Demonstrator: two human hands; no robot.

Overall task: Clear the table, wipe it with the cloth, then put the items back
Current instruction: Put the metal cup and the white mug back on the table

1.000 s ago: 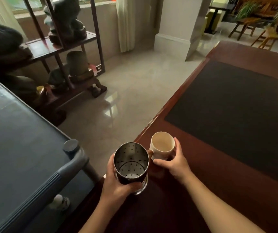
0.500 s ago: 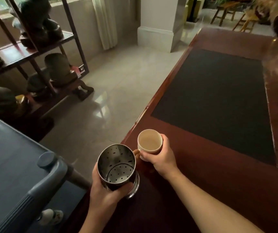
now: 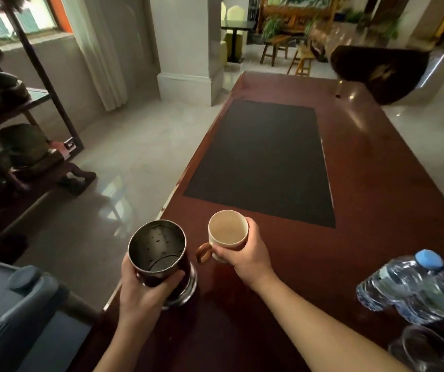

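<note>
A dark red wooden table [image 3: 376,183] runs away from me, with a black mat [image 3: 263,159] lying on its middle. My left hand [image 3: 145,288] grips a perforated steel canister [image 3: 159,251] at the table's near left corner; its base looks to be on the table. My right hand [image 3: 245,253] holds a cream mug [image 3: 227,232] with a brown handle just to the right of the canister, above or on the wood, which I cannot tell apart. No cloth is in view.
A plastic water bottle [image 3: 417,285] with a blue cap lies at the near right, with a clear glass [image 3: 427,350] below it. A grey cart [image 3: 14,312] stands at my left. A dark shelf [image 3: 27,146] with ornaments lines the left wall. A dark object [image 3: 376,73] sits at the table's far right.
The view has swung right and up, bringing the bottle and glass into sight. Both hands keep their hold on the canister and mug, which have shifted slightly over the table corner.
</note>
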